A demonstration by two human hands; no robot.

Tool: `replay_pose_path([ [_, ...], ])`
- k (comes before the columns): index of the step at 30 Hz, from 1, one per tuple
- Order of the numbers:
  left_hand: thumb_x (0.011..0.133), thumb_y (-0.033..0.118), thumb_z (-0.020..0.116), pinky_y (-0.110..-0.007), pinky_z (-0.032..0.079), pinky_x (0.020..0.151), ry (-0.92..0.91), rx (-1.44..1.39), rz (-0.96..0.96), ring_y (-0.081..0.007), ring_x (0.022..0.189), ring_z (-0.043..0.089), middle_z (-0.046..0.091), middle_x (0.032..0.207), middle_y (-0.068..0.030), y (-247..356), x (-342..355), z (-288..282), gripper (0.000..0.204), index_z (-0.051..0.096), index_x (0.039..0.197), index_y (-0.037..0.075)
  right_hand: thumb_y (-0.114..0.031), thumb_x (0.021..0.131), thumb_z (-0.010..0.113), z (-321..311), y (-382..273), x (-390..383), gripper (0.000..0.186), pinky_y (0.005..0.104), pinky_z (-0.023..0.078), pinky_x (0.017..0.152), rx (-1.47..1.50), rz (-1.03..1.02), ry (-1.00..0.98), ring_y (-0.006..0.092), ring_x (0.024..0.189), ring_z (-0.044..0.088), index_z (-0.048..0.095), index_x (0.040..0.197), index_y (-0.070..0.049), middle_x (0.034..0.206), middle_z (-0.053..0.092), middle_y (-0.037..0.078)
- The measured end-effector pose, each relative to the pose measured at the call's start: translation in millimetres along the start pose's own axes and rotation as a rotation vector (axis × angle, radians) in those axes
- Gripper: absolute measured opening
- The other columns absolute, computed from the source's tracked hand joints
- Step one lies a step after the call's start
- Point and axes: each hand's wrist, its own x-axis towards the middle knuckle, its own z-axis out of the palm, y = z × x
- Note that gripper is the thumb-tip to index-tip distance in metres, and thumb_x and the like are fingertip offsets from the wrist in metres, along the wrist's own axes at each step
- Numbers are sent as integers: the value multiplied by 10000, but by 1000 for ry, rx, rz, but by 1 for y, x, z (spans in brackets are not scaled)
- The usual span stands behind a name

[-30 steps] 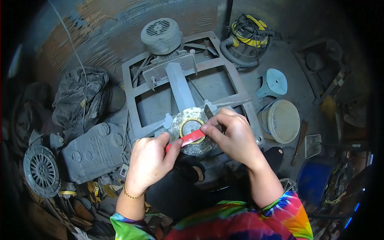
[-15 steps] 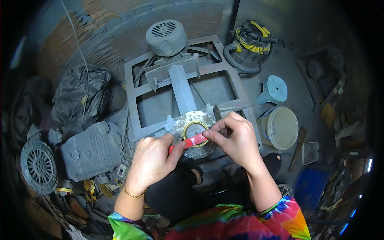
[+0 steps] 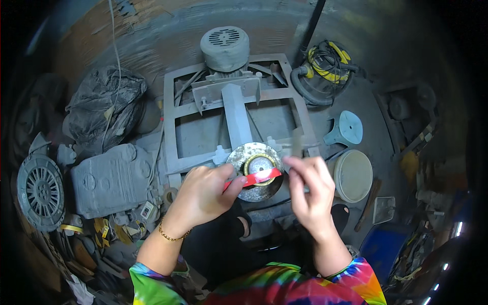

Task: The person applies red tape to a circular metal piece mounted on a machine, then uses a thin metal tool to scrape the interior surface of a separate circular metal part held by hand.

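Red strip [image 3: 263,176]; yellow ring [image 3: 246,166]; mottled grey disc [image 3: 235,158]; rainbow tie-dye shirt [image 3: 284,285]; pale blue stool [image 3: 351,127].

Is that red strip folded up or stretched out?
Stretched out, as far as visible: the red strip runs from the left hand over the round metal disc.

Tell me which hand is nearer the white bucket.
Right. The right hand is just left of the white bucket in the picture; the left hand is farther off, beyond the metal disc, holding a red strip.

Red strip [image 3: 262,176]: one. Bracelet [image 3: 172,238]: one. Stool [image 3: 349,127]: one. Bucket [image 3: 356,176]: one (vacuum cleaner [image 3: 330,76], likewise, one).
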Motion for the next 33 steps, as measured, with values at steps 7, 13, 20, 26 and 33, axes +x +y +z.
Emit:
replay_pose_path([
  [7, 853, 152, 654, -502, 433, 540, 61, -128, 70, -433, 584, 565, 550, 578, -214, -10, -1, 6, 214, 549, 726, 16, -1, 777, 688, 16, -34, -22, 525, 370, 511, 626, -1, -4, -160, 279, 642, 592, 540, 1278, 50, 840, 622, 144],
  [13, 836, 141, 678, -469, 431, 536, 96, -164, 104, -443, 639, 570, 564, 641, -228, -15, -2, 11, 207, 557, 739, 3, -7, 778, 687, 23, -30, -28, 520, 382, 511, 631, -55, -41, -240, 294, 663, 585, 543, 1273, 56, 801, 585, 143],
  [20, 839, 156, 675, -484, 444, 551, 105, -118, 125, -437, 638, 581, 565, 629, -233, -17, -2, 12, 221, 561, 731, 2, 47, 748, 683, 27, -29, -29, 515, 361, 470, 597, -68, -84, -201, 275, 612, 546, 577, 1251, 18, 756, 569, 124],
  [26, 846, 160, 671, -487, 446, 550, 79, -127, 101, -435, 628, 584, 563, 619, -236, -17, -2, 11, 219, 569, 745, -4, 45, 744, 678, 26, -31, -29, 508, 351, 466, 586, -103, -67, -219, 256, 600, 548, 586, 1242, 14, 734, 564, 117],
  [33, 847, 159, 668, -492, 444, 545, 87, -129, 120, -431, 608, 587, 557, 606, -242, -19, -2, 12, 213, 575, 757, -11, 1, 781, 671, 23, -31, -28, 478, 362, 484, 599, 45, 110, -244, 264, 601, 551, 591, 1253, -3, 725, 536, 109],
])
